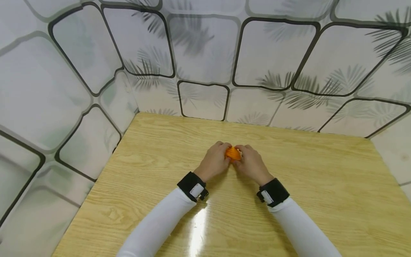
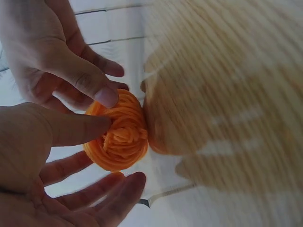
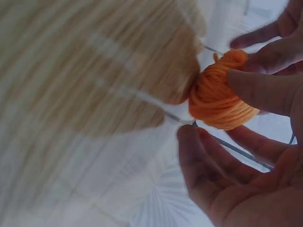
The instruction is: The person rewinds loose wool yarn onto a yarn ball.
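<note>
An orange ball of yarn [image 1: 233, 153] is held between both hands, low over the wooden table [image 1: 154, 157]. My left hand [image 1: 214, 160] grips it from the left; in the left wrist view its thumb presses on the wound strands of the yarn ball [image 2: 124, 137], with the fingers curved around the far side. From the right, my right hand [image 1: 253, 163] holds it, its thumb lying across the yarn ball [image 3: 220, 97] in the right wrist view. A small loose strand end sticks up near the ball's top there. The ball meets its own reflection on the glossy tabletop.
Patterned wall covering [image 1: 205, 50] with dark outlines and leaf prints rises behind the table and along its left side. A black wrist strap [image 1: 192, 185] sits on the left wrist and another strap [image 1: 274, 192] on the right. Light glares off the tabletop between the forearms.
</note>
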Demonstrator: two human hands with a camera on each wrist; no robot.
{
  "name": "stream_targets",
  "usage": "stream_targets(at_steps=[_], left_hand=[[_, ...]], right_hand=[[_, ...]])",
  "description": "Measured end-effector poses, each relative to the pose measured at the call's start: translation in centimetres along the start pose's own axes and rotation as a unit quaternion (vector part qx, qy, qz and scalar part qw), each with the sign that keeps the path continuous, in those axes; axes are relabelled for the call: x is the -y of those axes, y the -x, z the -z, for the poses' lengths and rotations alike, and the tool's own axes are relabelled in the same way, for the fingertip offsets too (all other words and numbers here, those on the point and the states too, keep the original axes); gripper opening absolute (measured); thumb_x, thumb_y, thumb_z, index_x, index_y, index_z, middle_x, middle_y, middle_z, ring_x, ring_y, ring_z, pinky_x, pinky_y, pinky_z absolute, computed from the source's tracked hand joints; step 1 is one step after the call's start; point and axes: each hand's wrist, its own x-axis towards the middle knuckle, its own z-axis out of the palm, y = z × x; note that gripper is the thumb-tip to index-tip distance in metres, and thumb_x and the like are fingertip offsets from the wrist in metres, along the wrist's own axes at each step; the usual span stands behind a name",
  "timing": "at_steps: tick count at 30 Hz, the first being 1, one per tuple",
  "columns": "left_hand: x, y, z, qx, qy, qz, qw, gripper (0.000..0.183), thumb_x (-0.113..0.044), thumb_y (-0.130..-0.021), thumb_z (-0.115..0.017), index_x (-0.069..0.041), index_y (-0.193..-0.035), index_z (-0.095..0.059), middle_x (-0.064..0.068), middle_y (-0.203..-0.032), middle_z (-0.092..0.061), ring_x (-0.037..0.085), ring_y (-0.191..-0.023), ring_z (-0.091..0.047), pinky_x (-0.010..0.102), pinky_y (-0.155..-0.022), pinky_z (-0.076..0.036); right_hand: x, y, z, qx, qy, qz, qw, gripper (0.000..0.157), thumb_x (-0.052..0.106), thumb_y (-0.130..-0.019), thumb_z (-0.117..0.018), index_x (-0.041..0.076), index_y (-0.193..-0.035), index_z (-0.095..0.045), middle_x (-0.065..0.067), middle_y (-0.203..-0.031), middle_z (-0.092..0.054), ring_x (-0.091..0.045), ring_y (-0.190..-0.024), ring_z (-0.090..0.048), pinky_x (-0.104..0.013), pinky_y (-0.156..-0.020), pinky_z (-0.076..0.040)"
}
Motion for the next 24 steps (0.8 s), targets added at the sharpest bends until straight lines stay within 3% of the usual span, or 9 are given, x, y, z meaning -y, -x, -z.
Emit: stream_targets(at_steps=[6, 14, 24], left_hand=[[0.23, -0.07, -0.25, -0.018, -0.038, -0.023, 0.9988, 0.030, -0.013, -0.082, -0.063, -0.005, -0.111, -0.059, 0.008, -0.099, -0.057, 0.020, -0.086, -0.055, 0.027, -0.076, -0.045], [0.15, -0.22, -0.55, -0.017, -0.098, -0.035, 0.9944, 0.031, -0.018, -0.085, -0.059, -0.006, -0.114, -0.057, 0.008, -0.100, -0.057, 0.022, -0.084, -0.055, 0.029, -0.072, -0.046], [-0.13, -0.01, -0.48, -0.013, -0.108, -0.013, 0.9939, 0.037, -0.021, -0.086, -0.059, -0.006, -0.120, -0.055, 0.010, -0.108, -0.057, 0.023, -0.088, -0.055, 0.029, -0.074, -0.047]], right_hand=[[-0.18, -0.16, -0.32, -0.038, 0.033, 0.033, 0.998, 0.045, 0.017, -0.078, -0.070, 0.000, -0.118, -0.055, -0.016, -0.105, -0.057, -0.031, -0.093, -0.054, -0.043, -0.082, -0.044], [-0.47, -0.47, -0.47, -0.037, 0.044, 0.039, 0.998, 0.042, 0.017, -0.081, -0.067, -0.001, -0.117, -0.056, -0.016, -0.105, -0.058, -0.032, -0.094, -0.055, -0.043, -0.082, -0.045], [-0.43, -0.16, -0.24, -0.028, 0.054, 0.024, 0.998, 0.046, 0.019, -0.082, -0.065, 0.000, -0.122, -0.053, -0.018, -0.110, -0.056, -0.033, -0.097, -0.054, -0.044, -0.084, -0.045]])
